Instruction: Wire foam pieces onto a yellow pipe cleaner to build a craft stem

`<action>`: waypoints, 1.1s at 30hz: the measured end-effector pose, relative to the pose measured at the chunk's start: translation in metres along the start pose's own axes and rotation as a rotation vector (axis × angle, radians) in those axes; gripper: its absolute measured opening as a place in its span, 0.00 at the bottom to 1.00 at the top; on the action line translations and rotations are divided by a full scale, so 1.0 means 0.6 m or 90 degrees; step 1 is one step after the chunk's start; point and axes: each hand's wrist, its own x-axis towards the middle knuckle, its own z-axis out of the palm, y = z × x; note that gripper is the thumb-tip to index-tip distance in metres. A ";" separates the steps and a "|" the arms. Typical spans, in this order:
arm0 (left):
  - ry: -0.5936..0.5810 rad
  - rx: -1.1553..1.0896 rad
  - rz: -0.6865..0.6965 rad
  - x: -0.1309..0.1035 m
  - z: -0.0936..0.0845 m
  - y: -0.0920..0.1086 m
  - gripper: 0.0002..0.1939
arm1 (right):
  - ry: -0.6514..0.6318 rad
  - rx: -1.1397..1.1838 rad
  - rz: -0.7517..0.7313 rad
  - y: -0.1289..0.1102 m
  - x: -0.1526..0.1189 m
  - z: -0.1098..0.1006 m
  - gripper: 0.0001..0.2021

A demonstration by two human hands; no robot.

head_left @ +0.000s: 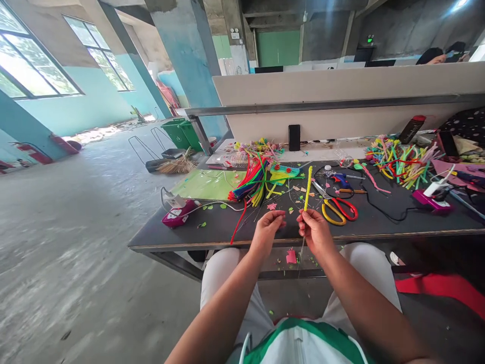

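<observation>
My right hand (315, 231) pinches the lower end of an upright yellow pipe cleaner (308, 188), and a thin wire hangs below the fingers. To its left, a small gap away, my left hand (268, 228) is closed with thumb and fingertips together; whatever lies between them is hidden or too small to make out. Just beyond the right hand rest scissors (344, 211) with one yellow and one red handle. A bundle of red, blue and yellow pipe cleaners (250, 184) lies past the left hand.
On the dark table (212, 227) are a blue glue gun (341, 179), a magenta power strip (432, 200), another magenta socket block (180, 213), a black phone (294, 137) and a heap of colourful pipe-cleaner pieces (401, 161). A pale panel (341, 121) rises behind. Cables cross the tabletop.
</observation>
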 end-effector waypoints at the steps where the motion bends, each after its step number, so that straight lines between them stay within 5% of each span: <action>1: -0.019 -0.006 -0.004 -0.002 0.005 -0.001 0.14 | 0.009 -0.020 -0.006 0.004 -0.002 0.001 0.11; 8: -0.088 -0.091 -0.048 -0.017 0.038 0.005 0.18 | -0.007 -0.056 0.027 0.027 -0.016 0.014 0.11; 21: -0.006 -0.093 -0.036 -0.023 0.018 0.009 0.15 | -0.064 -0.016 0.152 0.024 -0.025 0.015 0.11; 33: -0.041 -0.103 -0.037 -0.024 0.020 0.009 0.18 | -0.034 -0.024 0.100 0.032 -0.028 0.018 0.10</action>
